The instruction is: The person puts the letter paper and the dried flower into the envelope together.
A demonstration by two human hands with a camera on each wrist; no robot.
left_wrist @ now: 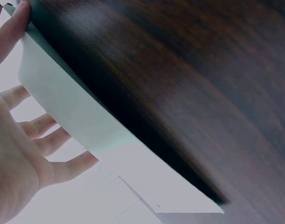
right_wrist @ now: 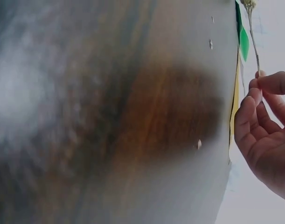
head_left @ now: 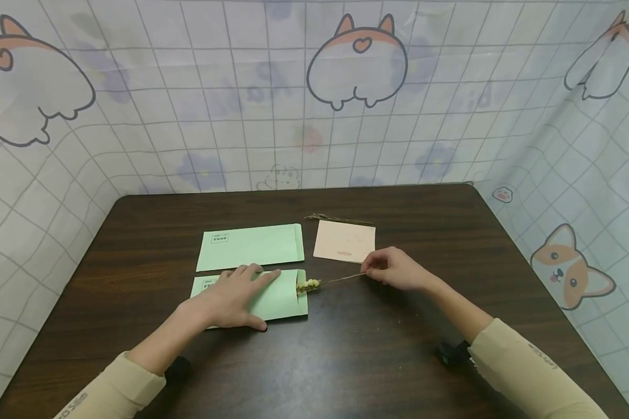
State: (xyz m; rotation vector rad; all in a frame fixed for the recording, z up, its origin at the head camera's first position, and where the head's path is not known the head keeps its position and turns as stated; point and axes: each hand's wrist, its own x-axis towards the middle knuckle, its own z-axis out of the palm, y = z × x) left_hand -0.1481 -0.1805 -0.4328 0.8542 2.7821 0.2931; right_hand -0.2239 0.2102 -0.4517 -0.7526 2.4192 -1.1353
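right hand [head_left: 393, 269] is pinching the stalk end of the dried flower sprig [head_left: 320, 283], head at the mouth of the near green envelope [head_left: 285, 297] | left hand [head_left: 236, 294] is pressing it flat on the desk [head_left: 377, 349], fingers spread | sprig is looking light, thin, brittle; holding low on the stalk seems safest

The right hand [right_wrist: 266, 130] pinches a thin dried stem [right_wrist: 253, 39] above the dark table [right_wrist: 133, 116].

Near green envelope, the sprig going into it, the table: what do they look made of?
Near green envelope: matte paper, going by its flat sheet, folded flap and printed box. Sprig: looks like a dried plant, with a thin brown stem and a pale yellow-green seed head. Table: dark wood-grain top with slight sheen; solid wood or laminate, can't tell.
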